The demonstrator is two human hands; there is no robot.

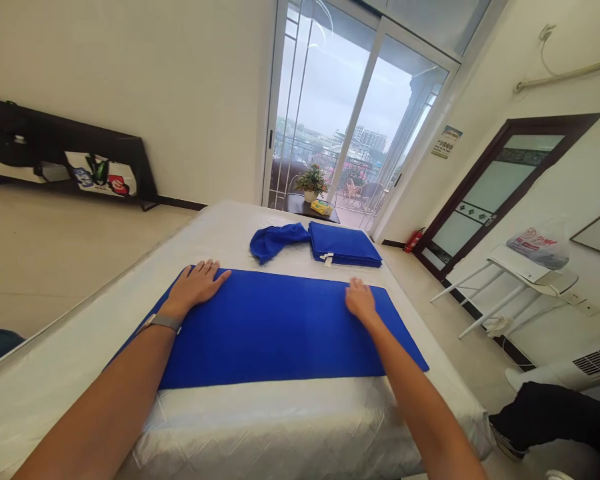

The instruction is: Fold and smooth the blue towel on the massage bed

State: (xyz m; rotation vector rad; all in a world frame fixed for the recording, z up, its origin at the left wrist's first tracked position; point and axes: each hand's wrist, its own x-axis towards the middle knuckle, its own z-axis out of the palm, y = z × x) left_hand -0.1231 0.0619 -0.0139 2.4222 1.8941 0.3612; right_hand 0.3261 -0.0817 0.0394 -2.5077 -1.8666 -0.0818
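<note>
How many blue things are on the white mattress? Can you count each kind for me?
Flat blue cloth, under the left hand and right hand: 1
Crumpled blue cloth: 1
Folded blue pile, counted as one because its layers are hard to tell apart: 1
Total: 3

Nothing can be read with certainty. The wall sign (447, 142) beside the sliding door (330, 100) carries a row of large characters, too blurred to make out. The plastic bag (541, 243) bears red print, equally unclear. The tote (100, 177) shows blue and red patches, illegible; the tag (327, 257) on the stack (344, 241) is too small to read.
</note>
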